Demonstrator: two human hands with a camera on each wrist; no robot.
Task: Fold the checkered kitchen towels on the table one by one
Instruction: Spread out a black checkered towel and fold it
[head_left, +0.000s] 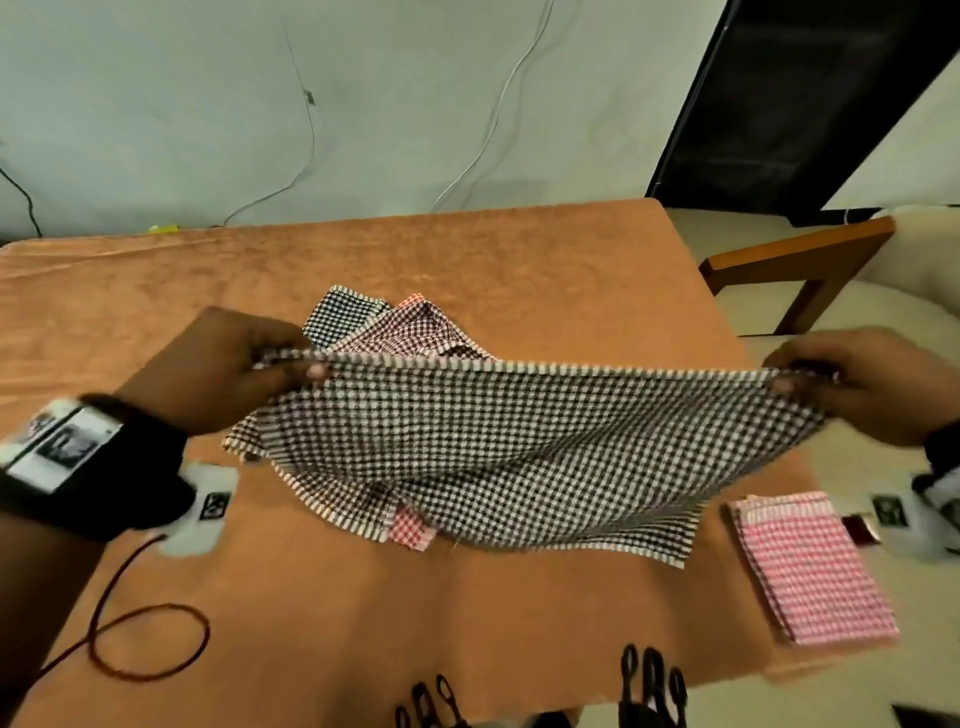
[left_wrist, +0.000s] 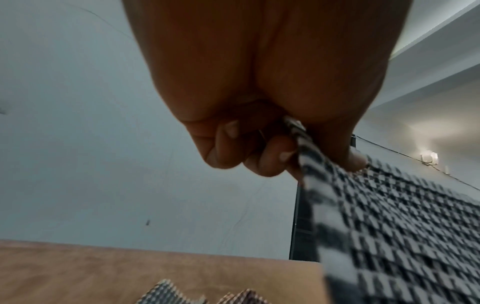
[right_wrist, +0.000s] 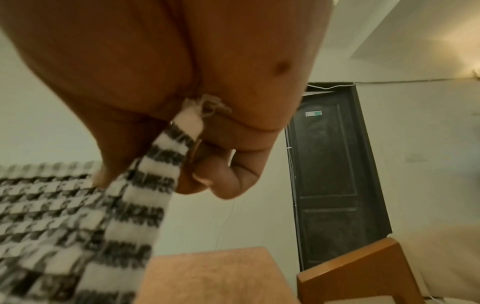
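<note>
Left hand (head_left: 228, 364) and right hand (head_left: 862, 384) each pinch a top corner of the black checkered towel (head_left: 519, 447) (stretched taut between them); a folded pink towel (head_left: 810, 566) lies below the right hand.

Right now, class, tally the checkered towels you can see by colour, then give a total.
Black-and-white towels: 2, one held up, one in the pile
Dark red towel: 1
Pink folded towel: 1
Total: 4 plainly visible; the pile may hide more.
</note>
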